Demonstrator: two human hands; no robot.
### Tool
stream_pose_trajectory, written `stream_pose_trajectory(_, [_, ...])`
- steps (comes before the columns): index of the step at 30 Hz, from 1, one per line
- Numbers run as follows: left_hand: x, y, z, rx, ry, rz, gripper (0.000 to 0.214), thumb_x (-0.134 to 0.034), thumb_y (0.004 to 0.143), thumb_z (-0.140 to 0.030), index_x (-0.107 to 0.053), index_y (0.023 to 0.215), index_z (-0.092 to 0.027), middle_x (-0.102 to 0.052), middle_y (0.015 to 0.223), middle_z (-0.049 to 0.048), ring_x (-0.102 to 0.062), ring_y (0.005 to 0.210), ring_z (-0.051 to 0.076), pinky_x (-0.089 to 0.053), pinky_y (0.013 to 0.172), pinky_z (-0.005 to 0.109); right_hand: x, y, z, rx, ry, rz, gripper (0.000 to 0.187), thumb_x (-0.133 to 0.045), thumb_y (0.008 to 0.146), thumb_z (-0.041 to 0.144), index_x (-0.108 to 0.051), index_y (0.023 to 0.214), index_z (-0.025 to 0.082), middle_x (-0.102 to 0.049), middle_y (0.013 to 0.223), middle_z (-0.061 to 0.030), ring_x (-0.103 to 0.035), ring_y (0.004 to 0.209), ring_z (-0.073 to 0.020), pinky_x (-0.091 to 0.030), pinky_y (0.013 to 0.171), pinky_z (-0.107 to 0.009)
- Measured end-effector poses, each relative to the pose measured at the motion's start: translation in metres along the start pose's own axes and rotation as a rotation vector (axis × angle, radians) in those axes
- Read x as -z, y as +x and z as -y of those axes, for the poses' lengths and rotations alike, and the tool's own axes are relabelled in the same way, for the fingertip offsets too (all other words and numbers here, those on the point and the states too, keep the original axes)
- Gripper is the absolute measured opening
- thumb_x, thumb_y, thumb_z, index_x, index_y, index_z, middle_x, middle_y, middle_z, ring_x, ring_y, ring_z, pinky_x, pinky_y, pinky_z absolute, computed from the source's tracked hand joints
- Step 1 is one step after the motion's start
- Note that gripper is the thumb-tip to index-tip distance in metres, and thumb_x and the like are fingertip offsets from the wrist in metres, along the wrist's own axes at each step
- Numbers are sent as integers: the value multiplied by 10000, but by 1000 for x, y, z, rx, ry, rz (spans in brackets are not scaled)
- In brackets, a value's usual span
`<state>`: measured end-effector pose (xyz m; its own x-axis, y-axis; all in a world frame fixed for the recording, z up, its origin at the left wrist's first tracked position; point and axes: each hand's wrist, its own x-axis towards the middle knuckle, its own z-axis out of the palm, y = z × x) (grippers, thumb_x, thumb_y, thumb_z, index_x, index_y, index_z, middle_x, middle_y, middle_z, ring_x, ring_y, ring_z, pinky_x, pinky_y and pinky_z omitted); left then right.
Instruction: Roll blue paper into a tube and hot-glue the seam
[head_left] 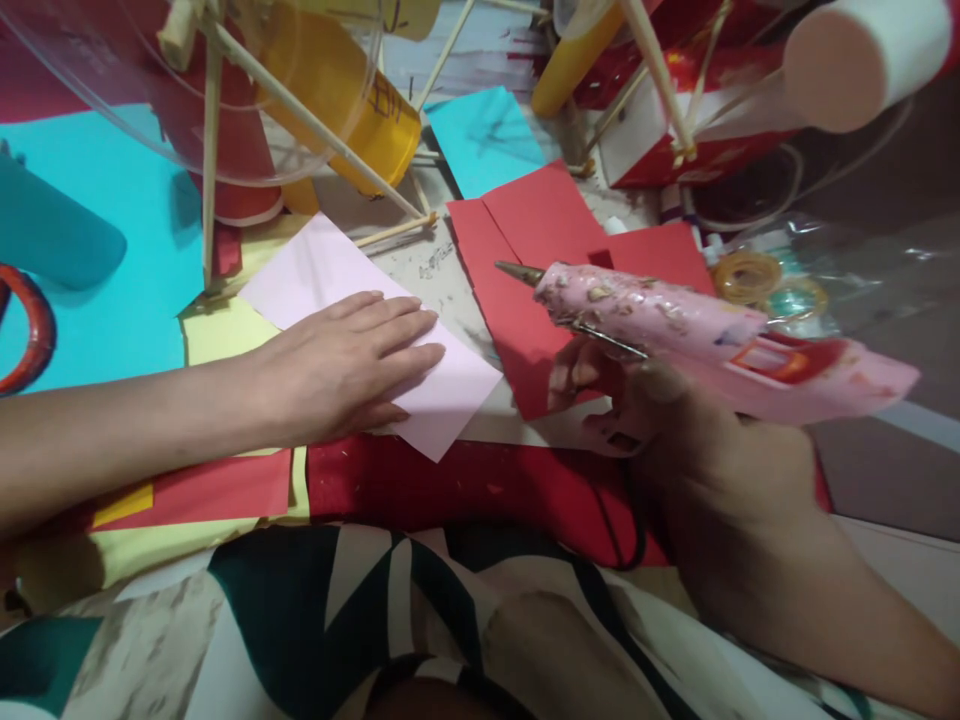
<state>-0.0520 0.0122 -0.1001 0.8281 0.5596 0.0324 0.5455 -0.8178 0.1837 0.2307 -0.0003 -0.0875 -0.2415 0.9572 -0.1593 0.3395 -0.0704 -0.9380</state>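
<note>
A pale pink sheet of paper (pixel 457 375) lies slantwise on the table in front of me. My left hand (pixel 360 360) rests flat on it, fingers stretched out and pointing right. My right hand (pixel 682 430) is wrapped around the handle of a pink hot glue gun (pixel 645 305), which is crusted with dried glue. The gun's metal nozzle points left, above red paper (pixel 517 230) and to the right of the pink sheet. Part of the handle is hidden by my right hand.
A frame of wooden sticks (pixel 322 125) stands at the back left, by an orange cup (pixel 390 130) and a red cup (pixel 244 165). Cyan paper (pixel 142 320) and red-handled scissors (pixel 41 330) lie left. Tape rolls (pixel 750 275) and a red-and-white box (pixel 637 150) sit right.
</note>
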Motion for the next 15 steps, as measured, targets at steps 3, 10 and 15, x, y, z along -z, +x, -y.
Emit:
stream_pose_trajectory(3, [1,8,8,-22,-39,56,554,-566,936,-413,-478,1403,-128,-445,1508,231,-402,1408,373,-338,1125,540,2,3,4,-86,182,131,445,-660,781,650,-705,714,212,-639,662,-21,-507,492,-105,-375,357,-194])
stream_pose_trajectory(10, [7,13,2,5,162,65,511,-486,956,-469,-545,1320,-115,-579,1326,221,-552,1193,376,-421,1003,531,-6,10,11,-74,453,158,436,-709,766,589,-653,635,177,-614,586,-13,-554,461,-110,-403,376,-205])
stream_pose_trajectory(15, [9,3,-8,119,323,47,458,-452,966,-437,-597,1245,-103,-618,1250,218,-594,1106,374,-455,953,510,-2,11,20,-89,456,244,318,-710,798,487,-676,747,175,-503,453,44,-426,336,-65,-341,338,-191])
